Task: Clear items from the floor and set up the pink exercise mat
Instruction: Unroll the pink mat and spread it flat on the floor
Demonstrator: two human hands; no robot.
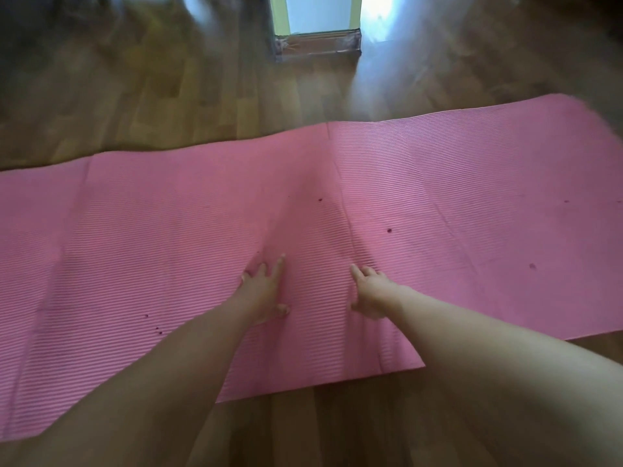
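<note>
The pink exercise mat [472, 203] lies unrolled across the wooden floor, running from the left edge of the view to the far right. Its ribbed surface shows fold creases and a raised ridge near the middle. My left hand [263, 291] presses flat on the mat just left of that ridge, fingers spread. My right hand [369, 291] rests on the mat just to the right of it, fingers extended and slightly bent. Neither hand holds anything.
Brown wooden floor [151, 96] surrounds the mat. A wall corner or pillar base [317, 38] with a dark skirting board stands at the back centre, with bright light beside it. The far part of the view is blurred.
</note>
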